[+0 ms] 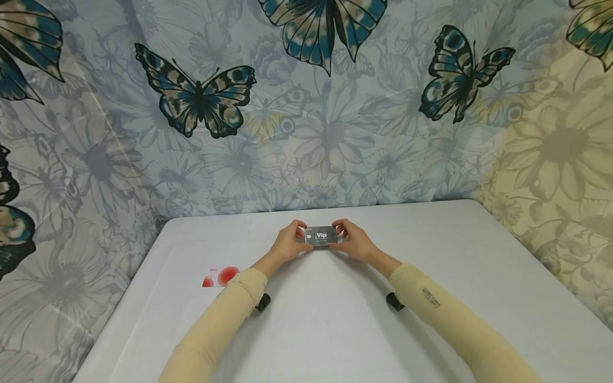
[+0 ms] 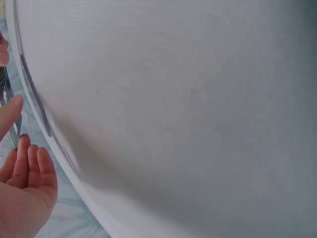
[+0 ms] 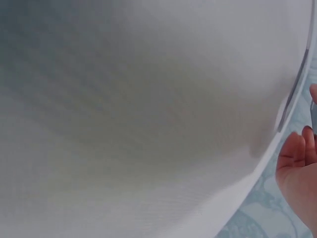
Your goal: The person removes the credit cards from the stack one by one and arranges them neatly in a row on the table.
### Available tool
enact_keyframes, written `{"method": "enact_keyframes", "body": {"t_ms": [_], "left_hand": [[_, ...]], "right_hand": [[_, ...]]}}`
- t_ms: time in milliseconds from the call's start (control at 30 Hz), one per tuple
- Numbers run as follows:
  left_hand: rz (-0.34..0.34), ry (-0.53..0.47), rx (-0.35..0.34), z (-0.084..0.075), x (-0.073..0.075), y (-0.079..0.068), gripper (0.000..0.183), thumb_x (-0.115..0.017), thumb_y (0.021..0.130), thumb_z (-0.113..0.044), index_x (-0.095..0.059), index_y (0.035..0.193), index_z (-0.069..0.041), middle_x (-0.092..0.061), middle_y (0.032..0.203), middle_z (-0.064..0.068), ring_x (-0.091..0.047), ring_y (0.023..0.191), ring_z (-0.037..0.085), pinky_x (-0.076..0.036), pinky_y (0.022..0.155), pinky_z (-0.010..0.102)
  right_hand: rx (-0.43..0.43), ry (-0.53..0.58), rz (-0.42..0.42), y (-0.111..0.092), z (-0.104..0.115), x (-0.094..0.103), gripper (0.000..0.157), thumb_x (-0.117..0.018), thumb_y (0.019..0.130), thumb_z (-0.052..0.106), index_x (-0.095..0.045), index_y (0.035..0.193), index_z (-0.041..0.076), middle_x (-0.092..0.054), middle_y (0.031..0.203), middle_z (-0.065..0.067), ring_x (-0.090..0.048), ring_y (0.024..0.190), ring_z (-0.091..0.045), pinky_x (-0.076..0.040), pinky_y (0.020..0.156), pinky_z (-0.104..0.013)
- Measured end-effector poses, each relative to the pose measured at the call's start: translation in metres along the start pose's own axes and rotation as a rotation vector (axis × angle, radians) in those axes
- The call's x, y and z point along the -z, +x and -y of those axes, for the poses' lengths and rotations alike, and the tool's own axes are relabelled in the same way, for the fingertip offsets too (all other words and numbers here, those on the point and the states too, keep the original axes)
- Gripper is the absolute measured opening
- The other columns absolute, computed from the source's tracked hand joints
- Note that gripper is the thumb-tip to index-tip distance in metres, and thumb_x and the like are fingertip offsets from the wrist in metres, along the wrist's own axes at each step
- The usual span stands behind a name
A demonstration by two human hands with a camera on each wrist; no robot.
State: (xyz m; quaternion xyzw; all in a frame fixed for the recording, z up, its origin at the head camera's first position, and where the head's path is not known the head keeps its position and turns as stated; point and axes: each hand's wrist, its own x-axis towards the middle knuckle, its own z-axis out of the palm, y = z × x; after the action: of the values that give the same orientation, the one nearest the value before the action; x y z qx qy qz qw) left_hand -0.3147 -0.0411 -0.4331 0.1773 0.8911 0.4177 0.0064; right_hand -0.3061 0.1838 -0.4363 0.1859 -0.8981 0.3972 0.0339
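A dark grey card (image 1: 321,240) printed "Vip" faces me near the far edge of the table. My left hand (image 1: 288,242) pinches its left end between thumb and fingers. At the other end, my right hand (image 1: 355,241) pinches it the same way. Clear, see-through edging shows beside the card's ends. In the left wrist view, part of the left hand (image 2: 27,198) and the held thing's glossy edge (image 2: 15,130) appear at the left border. A thin dark strip (image 2: 35,96) lies along the table there. The right wrist view catches only part of the right hand (image 3: 299,168).
The white table (image 1: 330,319) spreads under both arms. A red round print and a smaller red print (image 1: 228,275) lie left of the left forearm. Small black wrist devices (image 1: 395,301) sit under the sleeves. Butterfly-patterned fabric (image 1: 330,133) hangs behind the table.
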Motion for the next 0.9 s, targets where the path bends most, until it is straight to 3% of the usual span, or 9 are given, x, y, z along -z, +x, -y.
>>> {"method": "enact_keyframes", "body": {"t_ms": [433,900], "left_hand": [[-0.003,-0.005,-0.060,0.005,0.006,-0.015,0.053,-0.081,0.080,-0.011,-0.051,0.124,-0.002,-0.058,0.094,0.004,-0.057,0.092,0.023,-0.046,0.083,0.036],[-0.006,-0.014,-0.057,0.005,0.013,-0.044,0.055,-0.082,0.079,-0.013,-0.053,0.124,-0.002,-0.058,0.092,0.000,-0.057,0.092,0.024,-0.046,0.078,0.033]], "right_hand": [[0.047,0.032,-0.012,-0.010,0.009,-0.003,0.054,-0.079,0.080,0.006,-0.052,0.127,0.000,-0.057,0.102,-0.009,-0.053,0.088,-0.027,-0.043,0.066,-0.028],[0.062,0.092,0.024,-0.028,0.023,-0.012,0.055,-0.079,0.080,0.005,-0.054,0.129,0.002,-0.056,0.101,-0.011,-0.052,0.089,-0.028,-0.043,0.068,-0.027]]}}
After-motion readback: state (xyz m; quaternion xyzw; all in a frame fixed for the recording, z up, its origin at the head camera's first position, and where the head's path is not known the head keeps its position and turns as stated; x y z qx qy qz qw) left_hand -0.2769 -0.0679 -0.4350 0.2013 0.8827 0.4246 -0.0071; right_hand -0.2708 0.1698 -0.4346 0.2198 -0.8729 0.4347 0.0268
